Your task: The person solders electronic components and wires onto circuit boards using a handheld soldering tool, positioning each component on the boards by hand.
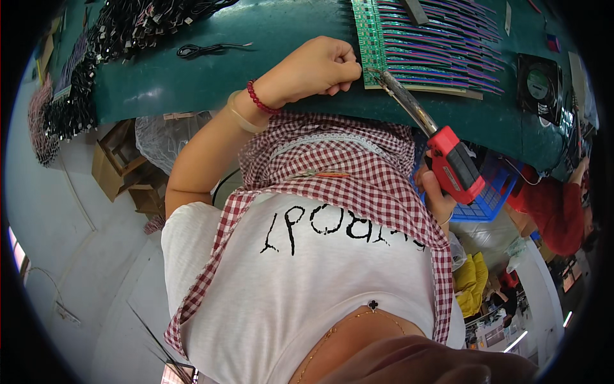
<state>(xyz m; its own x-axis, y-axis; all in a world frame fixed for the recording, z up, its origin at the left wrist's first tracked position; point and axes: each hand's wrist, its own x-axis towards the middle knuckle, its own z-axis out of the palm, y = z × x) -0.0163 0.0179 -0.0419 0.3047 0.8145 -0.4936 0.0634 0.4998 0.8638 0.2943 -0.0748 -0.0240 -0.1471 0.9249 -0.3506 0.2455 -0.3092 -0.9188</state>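
A row of green circuit boards (pixel 377 38) with purple wire leads (pixel 448 51) lies on the green bench top (pixel 192 83). My left hand (pixel 320 67) rests on the bench edge just left of the boards. Its fingers are curled into a fist with thumb and forefinger pinched together, and I cannot see anything in them. It wears a red bead bracelet and a pale bangle. My right hand (pixel 438 195) grips the red handle of a soldering iron (pixel 451 163). The iron's metal shaft slants up-left, with its tip (pixel 374 72) at the near edge of the boards.
Heaps of black connectors and cables (pixel 121 32) cover the bench's left end, and a loose black cable (pixel 208 48) lies nearby. A small black fan (pixel 538 84) stands at right. Below the bench are a blue basket (pixel 495 195) and wooden crates (pixel 121 160). Another person's red sleeve (pixel 556 208) is at right.
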